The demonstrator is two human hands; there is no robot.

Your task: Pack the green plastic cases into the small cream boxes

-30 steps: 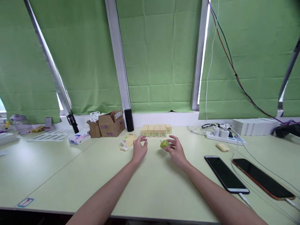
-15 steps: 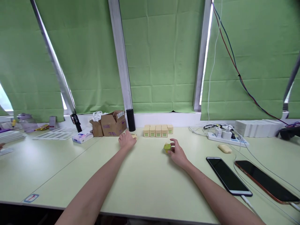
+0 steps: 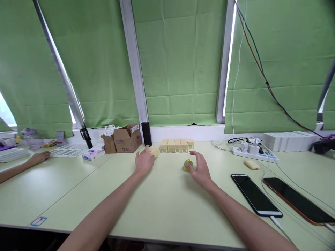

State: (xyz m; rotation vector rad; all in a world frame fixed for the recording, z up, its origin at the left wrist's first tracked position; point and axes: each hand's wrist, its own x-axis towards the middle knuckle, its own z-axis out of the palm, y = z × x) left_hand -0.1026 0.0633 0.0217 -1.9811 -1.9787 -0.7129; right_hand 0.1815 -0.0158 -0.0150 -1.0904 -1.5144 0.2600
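My left hand point(image 3: 144, 161) is at the small tan box point(image 3: 155, 152), its fingers closed about the box's left side and partly hiding it. The box lies tilted on the table, left of a row of similar tan boxes point(image 3: 177, 145). Farther right, my right hand point(image 3: 201, 170) has its fingers spread in a curve. Its thumb reaches a small green and yellow trinket with a loop on top point(image 3: 187, 164), which rests on the table. Whether the thumb presses on the trinket I cannot tell.
A cardboard box point(image 3: 128, 139), a black cylinder point(image 3: 146, 134) and a tissue pack point(image 3: 93, 153) stand back left. To the right lie two phones point(image 3: 255, 193), a cream case point(image 3: 251, 165) and a power strip point(image 3: 255, 153) with cables. Another person's hand point(image 3: 39, 158) rests far left.
My left hand has shifted slightly right and nearer, and more of the tan box shows. My right hand's fingers have come off the trinket and spread. Another person's arm has reached in at left.
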